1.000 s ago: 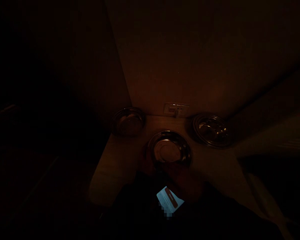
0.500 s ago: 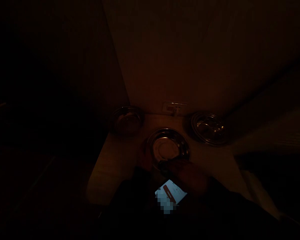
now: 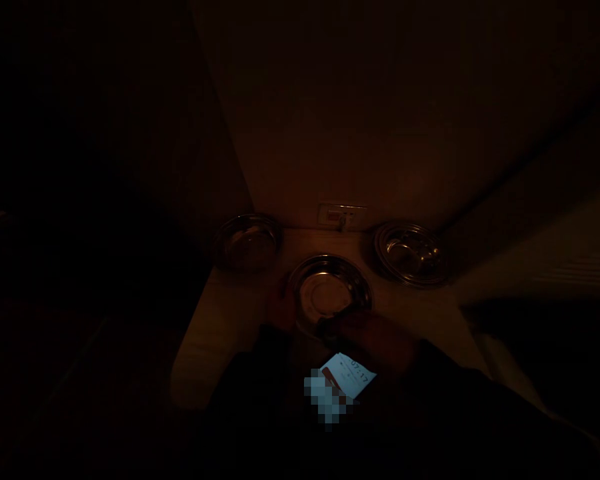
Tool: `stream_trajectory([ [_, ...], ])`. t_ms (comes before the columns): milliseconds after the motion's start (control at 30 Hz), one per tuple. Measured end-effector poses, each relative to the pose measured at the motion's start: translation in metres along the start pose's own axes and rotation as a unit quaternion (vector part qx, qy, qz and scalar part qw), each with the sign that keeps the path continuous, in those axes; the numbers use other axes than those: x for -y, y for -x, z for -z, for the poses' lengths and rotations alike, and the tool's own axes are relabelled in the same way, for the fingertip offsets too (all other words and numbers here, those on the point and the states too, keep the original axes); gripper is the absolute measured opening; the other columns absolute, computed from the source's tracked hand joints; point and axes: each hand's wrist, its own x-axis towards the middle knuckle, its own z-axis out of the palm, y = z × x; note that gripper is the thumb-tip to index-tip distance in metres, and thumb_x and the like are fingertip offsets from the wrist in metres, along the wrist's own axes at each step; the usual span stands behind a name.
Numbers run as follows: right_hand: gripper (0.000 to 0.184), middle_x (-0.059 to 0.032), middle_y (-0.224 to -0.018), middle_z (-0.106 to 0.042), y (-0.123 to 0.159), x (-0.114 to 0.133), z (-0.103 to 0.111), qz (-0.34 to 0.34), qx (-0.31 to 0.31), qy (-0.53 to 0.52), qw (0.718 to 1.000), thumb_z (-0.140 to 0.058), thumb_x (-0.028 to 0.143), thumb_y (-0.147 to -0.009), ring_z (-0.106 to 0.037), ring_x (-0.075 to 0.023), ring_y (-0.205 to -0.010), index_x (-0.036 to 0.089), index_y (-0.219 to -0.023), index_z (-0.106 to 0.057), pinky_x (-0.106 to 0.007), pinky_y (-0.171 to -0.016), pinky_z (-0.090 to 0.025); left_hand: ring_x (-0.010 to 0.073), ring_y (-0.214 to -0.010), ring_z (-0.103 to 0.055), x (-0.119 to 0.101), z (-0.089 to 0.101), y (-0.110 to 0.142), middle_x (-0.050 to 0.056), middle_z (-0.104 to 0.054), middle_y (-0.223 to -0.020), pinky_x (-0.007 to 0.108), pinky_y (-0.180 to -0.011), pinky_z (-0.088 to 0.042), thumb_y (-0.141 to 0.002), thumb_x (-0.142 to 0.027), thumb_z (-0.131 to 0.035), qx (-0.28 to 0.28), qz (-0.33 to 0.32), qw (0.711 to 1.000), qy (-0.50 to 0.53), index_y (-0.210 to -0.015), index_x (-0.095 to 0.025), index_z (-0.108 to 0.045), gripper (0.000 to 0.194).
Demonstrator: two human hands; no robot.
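Dark scene, detail is thin. Middle metal dish (image 3: 326, 295) sits on the wooden tabletop (image 3: 220, 333), between your hands. Your left hand (image 3: 281, 308) is at its left rim — finger state: can't tell, too dark. Your right hand (image 3: 377, 335) reaches over the near rim, a dark item (image 3: 329, 329) by its fingertips; can't tell if they pinch it. Lit screen (image 3: 349, 375) just below that hand. Left dish (image 3: 250, 245) and right dish stack (image 3: 411, 257) sit farther back, wall socket (image 3: 341, 215) behind.
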Motion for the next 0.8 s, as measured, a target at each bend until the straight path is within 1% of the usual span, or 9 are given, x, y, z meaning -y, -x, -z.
stream_trajectory([
  [100, 0.038, -0.0134, -0.121, -0.064, -0.001, 0.003, 0.004, -0.014, 0.009, -0.001, 1.000, -0.055, 0.022, -0.087, -0.058, -0.0260, -0.112, 0.016, -0.124, -0.057, -0.041, -0.095, -0.044, 0.0242, -0.115, -0.059, 0.000, -0.006, 0.000, 0.011, -0.066, -0.120, 0.037, -0.102, -0.043, -0.090, -0.029, -0.046, -0.013, 0.003, 1.000, -0.024, -0.113, -0.015, -0.067, 0.035],
  [200, 0.036, -0.0126, -0.120, -0.064, -0.015, 0.019, 0.002, -0.039, 0.017, -0.014, 0.999, -0.051, 0.021, -0.089, -0.059, -0.0237, -0.111, 0.017, -0.124, -0.056, -0.036, -0.093, -0.045, 0.0226, -0.118, -0.058, -0.005, -0.010, 0.001, 0.012, -0.064, -0.123, 0.033, -0.103, -0.042, -0.090, -0.024, -0.045, -0.026, 0.022, 0.998, -0.043, -0.117, -0.013, -0.065, 0.036],
  [333, 0.038, -0.0124, -0.123, -0.063, -0.033, 0.035, -0.004, -0.070, 0.018, -0.039, 0.997, -0.047, 0.022, -0.090, -0.060, -0.0253, -0.109, 0.016, -0.127, -0.052, -0.036, -0.087, -0.048, 0.0223, -0.118, -0.058, -0.010, -0.008, -0.001, 0.012, -0.064, -0.124, 0.033, -0.102, -0.042, -0.091, -0.023, -0.043, 0.001, 0.026, 0.996, -0.081, -0.120, -0.012, -0.063, 0.037],
  [400, 0.040, -0.0124, -0.125, -0.062, -0.032, 0.034, -0.004, -0.074, 0.017, -0.052, 0.996, -0.047, 0.024, -0.091, -0.060, -0.0257, -0.109, 0.016, -0.130, -0.051, -0.036, -0.088, -0.048, 0.0228, -0.118, -0.057, -0.010, -0.005, -0.003, 0.012, -0.063, -0.125, 0.035, -0.102, -0.042, -0.091, -0.023, -0.044, 0.019, 0.019, 0.995, -0.092, -0.121, -0.011, -0.062, 0.037],
  [467, 0.040, -0.0125, -0.124, -0.063, -0.024, 0.028, -0.002, -0.072, 0.025, -0.050, 0.996, -0.047, 0.025, -0.091, -0.060, -0.0258, -0.109, 0.017, -0.130, -0.052, -0.037, -0.090, -0.047, 0.0232, -0.119, -0.057, -0.009, -0.002, -0.005, 0.013, -0.062, -0.126, 0.035, -0.102, -0.042, -0.090, -0.023, -0.046, 0.033, 0.011, 0.995, -0.091, -0.121, -0.011, -0.062, 0.037],
  [533, 0.040, -0.0130, -0.122, -0.064, -0.013, 0.019, 0.002, -0.060, 0.039, -0.037, 0.997, -0.052, 0.023, -0.088, -0.060, -0.0266, -0.110, 0.017, -0.127, -0.055, -0.038, -0.092, -0.046, 0.0231, -0.118, -0.057, -0.009, 0.000, -0.006, 0.013, -0.063, -0.125, 0.034, -0.102, -0.042, -0.090, -0.024, -0.047, 0.044, 0.004, 0.996, -0.078, -0.120, -0.011, -0.062, 0.036],
  [600, 0.040, -0.0131, -0.120, -0.064, -0.004, 0.012, 0.006, -0.043, 0.039, -0.028, 0.998, -0.055, 0.021, -0.085, -0.059, -0.0265, -0.111, 0.017, -0.125, -0.057, -0.038, -0.094, -0.044, 0.0230, -0.118, -0.058, -0.010, -0.001, -0.006, 0.014, -0.063, -0.125, 0.034, -0.102, -0.042, -0.090, -0.026, -0.047, 0.054, 0.003, 0.996, -0.066, -0.119, -0.010, -0.063, 0.036],
  [700, 0.037, -0.0131, -0.118, -0.065, -0.002, 0.012, 0.006, -0.037, 0.036, -0.020, 0.998, -0.054, 0.022, -0.086, -0.059, -0.0269, -0.109, 0.016, -0.123, -0.059, -0.040, -0.094, -0.044, 0.0231, -0.118, -0.057, -0.012, -0.006, -0.003, 0.014, -0.063, -0.124, 0.035, -0.102, -0.042, -0.091, -0.023, -0.045, 0.028, 0.017, 0.998, -0.061, -0.118, -0.010, -0.063, 0.035],
  [800, 0.039, -0.0134, -0.122, -0.063, -0.012, 0.022, -0.001, -0.054, 0.040, -0.012, 0.998, -0.052, 0.020, -0.087, -0.059, -0.0273, -0.110, 0.015, -0.125, -0.056, -0.040, -0.092, -0.046, 0.0242, -0.116, -0.059, -0.015, -0.011, -0.001, 0.015, -0.065, -0.121, 0.036, -0.101, -0.043, -0.090, -0.022, -0.045, -0.007, 0.032, 0.998, -0.046, -0.115, -0.009, -0.065, 0.034],
])
